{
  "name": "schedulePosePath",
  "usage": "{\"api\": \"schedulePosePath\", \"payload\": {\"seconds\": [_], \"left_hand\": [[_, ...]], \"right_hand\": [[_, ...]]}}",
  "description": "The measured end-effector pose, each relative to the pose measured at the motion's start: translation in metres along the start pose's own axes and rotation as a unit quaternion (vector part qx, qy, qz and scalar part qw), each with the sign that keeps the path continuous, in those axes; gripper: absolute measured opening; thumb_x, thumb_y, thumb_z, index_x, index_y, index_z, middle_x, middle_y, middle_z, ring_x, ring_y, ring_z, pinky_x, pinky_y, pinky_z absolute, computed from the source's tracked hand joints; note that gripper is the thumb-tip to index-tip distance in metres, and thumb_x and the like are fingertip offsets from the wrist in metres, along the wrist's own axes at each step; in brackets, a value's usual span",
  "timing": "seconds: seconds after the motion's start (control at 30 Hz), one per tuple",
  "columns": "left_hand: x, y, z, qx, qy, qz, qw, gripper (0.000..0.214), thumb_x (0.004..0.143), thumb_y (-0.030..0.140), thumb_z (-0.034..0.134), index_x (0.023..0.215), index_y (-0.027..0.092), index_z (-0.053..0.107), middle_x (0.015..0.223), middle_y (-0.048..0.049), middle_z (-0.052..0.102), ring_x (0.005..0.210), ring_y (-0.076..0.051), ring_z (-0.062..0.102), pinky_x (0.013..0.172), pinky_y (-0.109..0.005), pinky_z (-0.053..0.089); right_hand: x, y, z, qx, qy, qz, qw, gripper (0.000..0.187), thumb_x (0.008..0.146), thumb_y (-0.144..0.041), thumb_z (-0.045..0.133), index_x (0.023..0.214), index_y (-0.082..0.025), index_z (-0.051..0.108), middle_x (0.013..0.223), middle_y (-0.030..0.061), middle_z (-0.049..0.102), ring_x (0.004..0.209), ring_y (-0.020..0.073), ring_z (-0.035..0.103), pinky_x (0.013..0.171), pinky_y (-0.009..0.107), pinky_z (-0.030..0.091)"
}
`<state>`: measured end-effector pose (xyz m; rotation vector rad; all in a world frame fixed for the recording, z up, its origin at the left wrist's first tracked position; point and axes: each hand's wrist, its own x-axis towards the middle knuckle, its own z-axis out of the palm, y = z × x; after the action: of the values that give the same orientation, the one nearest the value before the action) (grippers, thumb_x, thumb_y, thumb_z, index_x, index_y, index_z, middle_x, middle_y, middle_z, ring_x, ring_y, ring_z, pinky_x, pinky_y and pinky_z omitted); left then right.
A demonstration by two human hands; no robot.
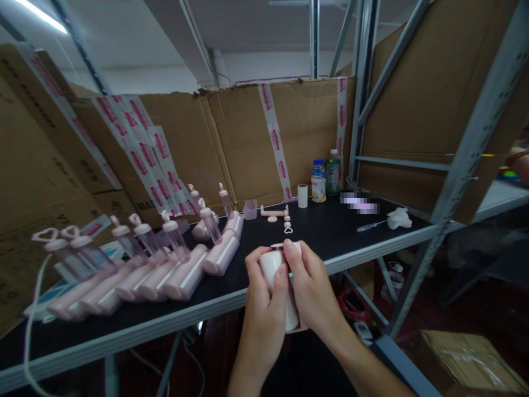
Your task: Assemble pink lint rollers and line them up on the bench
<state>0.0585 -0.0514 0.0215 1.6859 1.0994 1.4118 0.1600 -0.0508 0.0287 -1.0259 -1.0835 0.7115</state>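
Note:
A smooth white cylinder point(273, 266) is held between my two hands, just off the front edge of the shelf. My left hand point(261, 300) wraps its left side, thumb lying along the front. On the right, my right hand point(312, 284) grips the cylinder together with a pale pink part, its thumb near the top. A pink piece with a dark edge point(278, 246) shows at the top, and pink shows at the bottom too. Much of the pink part is hidden by my fingers. Beyond my hands lie a pink bracket point(273, 213) and a small heart-shaped loop point(288, 230).
Several pink-and-white cylinders with clear tubes and looped caps point(185, 273) lie in a row at left. Toward the back stand another white cylinder point(302, 196), a blue-capped bottle point(318, 182) and a green bottle point(333, 175). A screwdriver point(371, 226) lies at right, by a metal post point(458, 171).

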Motion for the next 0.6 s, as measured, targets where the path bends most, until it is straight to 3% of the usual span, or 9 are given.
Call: {"api": "schedulePosePath", "payload": {"seconds": [0.1,0.2,0.3,0.4,0.5,0.6], "left_hand": [[-0.002,0.005,0.003,-0.032,0.032,-0.006,0.999,0.047,0.097,0.05,0.06,0.137,0.027,0.048,0.124,-0.0085,0.065,0.103,-0.025,0.067,0.089,-0.033,0.05],[-0.003,0.009,0.004,-0.037,0.011,-0.023,0.999,0.056,0.096,0.047,0.063,0.144,0.027,0.045,0.123,-0.0102,0.067,0.099,-0.026,0.07,0.087,-0.034,0.051],[-0.002,0.002,0.002,-0.026,-0.015,-0.005,1.0,0.054,0.094,0.046,0.065,0.141,0.026,0.047,0.124,-0.0111,0.068,0.098,-0.025,0.071,0.088,-0.035,0.053],[0.001,-0.013,-0.002,-0.057,0.029,-0.018,0.998,0.056,0.085,0.049,0.075,0.128,0.023,0.05,0.115,-0.0098,0.071,0.093,-0.024,0.072,0.081,-0.033,0.056],[0.005,-0.024,-0.009,-0.148,0.082,-0.1,0.981,0.057,0.077,0.05,0.083,0.116,0.023,0.051,0.097,-0.0056,0.074,0.08,-0.024,0.074,0.071,-0.032,0.059],[0.011,-0.023,-0.02,-0.287,0.095,-0.185,0.935,0.044,0.089,0.048,0.072,0.116,0.017,0.057,0.091,-0.0088,0.076,0.075,-0.026,0.077,0.073,-0.039,0.064]], "right_hand": [[-0.001,-0.004,-0.003,-0.009,-0.007,-0.006,1.0,0.04,0.104,-0.054,0.047,0.08,-0.023,0.054,0.075,-0.0013,0.06,0.07,0.0164,0.057,0.064,0.027,0.041],[-0.004,-0.007,-0.004,-0.015,-0.017,-0.02,1.0,0.034,0.106,-0.052,0.043,0.101,-0.024,0.061,0.082,-0.0001,0.067,0.076,0.0179,0.063,0.069,0.028,0.045],[-0.01,-0.007,-0.002,-0.007,-0.032,-0.022,0.999,0.036,0.108,-0.051,0.04,0.124,-0.027,0.061,0.104,0.0035,0.073,0.091,0.0198,0.068,0.078,0.03,0.049],[-0.008,0.001,0.001,0.038,-0.08,-0.012,0.996,0.043,0.108,-0.054,0.038,0.138,-0.029,0.055,0.128,0.0061,0.069,0.112,0.022,0.068,0.093,0.034,0.051],[0.018,0.018,-0.005,0.038,-0.081,-0.045,0.995,0.046,0.108,-0.055,0.038,0.143,-0.028,0.051,0.14,0.0077,0.064,0.126,0.0232,0.063,0.104,0.037,0.048],[0.069,0.039,-0.022,-0.158,-0.041,-0.111,0.98,0.036,0.109,-0.044,0.041,0.132,-0.021,0.059,0.134,0.01,0.066,0.122,0.0222,0.063,0.102,0.034,0.048]]}}
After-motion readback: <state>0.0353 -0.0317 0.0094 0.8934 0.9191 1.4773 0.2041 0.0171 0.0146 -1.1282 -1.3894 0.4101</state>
